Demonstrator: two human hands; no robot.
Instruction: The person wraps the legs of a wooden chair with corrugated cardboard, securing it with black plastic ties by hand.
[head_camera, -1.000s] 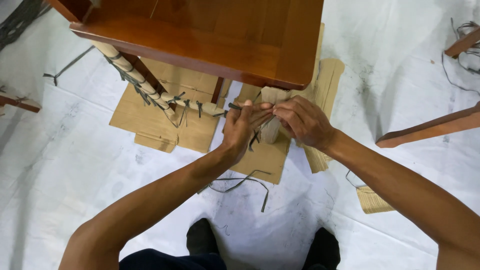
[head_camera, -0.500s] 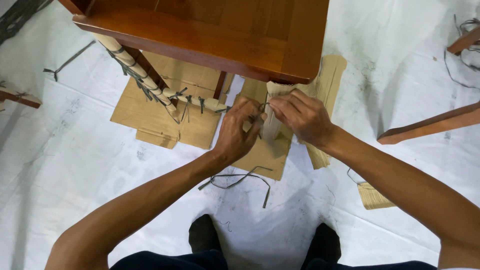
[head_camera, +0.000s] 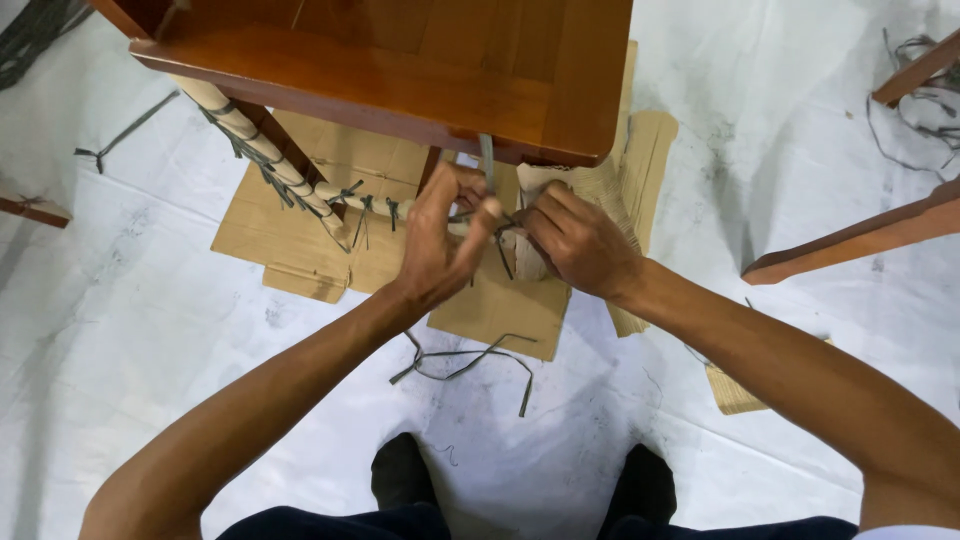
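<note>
From the head camera, the left hand (head_camera: 437, 245) is pinching a dark grey strap (head_camera: 487, 165) between thumb and fingers (head_camera: 478, 222), with the strap's free end sticking up in front of the wooden table (head_camera: 400, 70) edge. The right hand (head_camera: 575, 243) is meeting it just beside — its fingers are closed narrowly on the same strap where it is crossing the cardboard-wrapped leg (head_camera: 540, 215) under the table's near corner. Both hands are touching at the fingertips, right over that wrapped leg.

To the left, a wrapped rail (head_camera: 270, 160) is running diagonally beneath the table, bound by several knotted dark ties. Flat cardboard sheets (head_camera: 300, 240) are lying on the white floor covering (head_camera: 150, 330) under the table. A loose strap (head_camera: 465, 360) is curling on the floor just below the hands — well apart from the one being held. Another wooden furniture piece (head_camera: 850, 240) is lying at the right. The person's dark shoes (head_camera: 405, 470) are showing at the bottom edge.
</note>
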